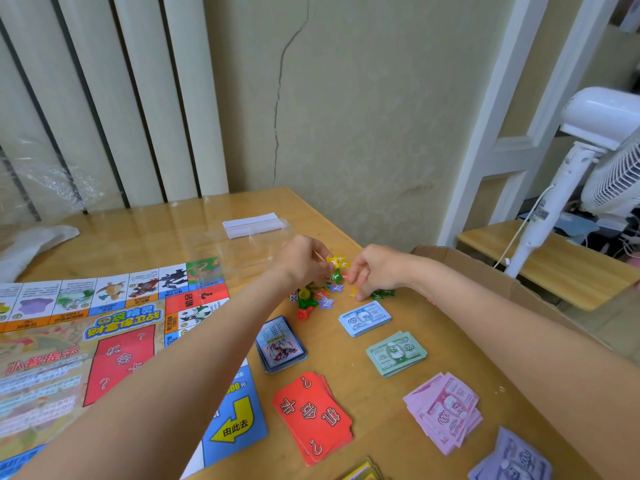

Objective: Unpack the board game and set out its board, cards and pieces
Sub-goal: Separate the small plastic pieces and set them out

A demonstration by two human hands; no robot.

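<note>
Head view, read left to right. The game board (pixel 104 327) lies unfolded and flat on the left of the bench (pixel 388 441), its printed centre facing away from the viewer. Just right of it sit a blue-backed card deck (pixel 280 344) and a red card deck (pixel 313 415); further right, 4 piles of paper money are laid out: blue (pixel 364 318), green (pixel 396 353), pink (pixel 443 410) and purple (pixel 512 459). A yellow stack (pixel 363 472) shows only its edge at the bottom. Above the decks lies a heap of small plastic pieces (pixel 320 296): numbered stars, pawns and a die. The left hand (pixel 301 263) reaches over the heap with curled fingers; its grip appears to pinch yellow star pieces (pixel 337 261), though the fingertips are partly hidden. The right hand (pixel 372 270) has a narrow grip, fingertips down among the green pieces (pixel 382 293), and whether it holds 1 cannot be told. Judged progress: board, cards and money are set out; sorting the pieces is what remains. An emptied clear bag (pixel 242 244) and a white paper slip (pixel 251 225) lie behind the hands. The bench is glossy wood in a room corner, with a cracked wall (pixel 346 116) behind, a white radiator (pixel 138 98) left, a cardboard flap (pixel 485 271) and a white fan (pixel 588 150) right
</note>
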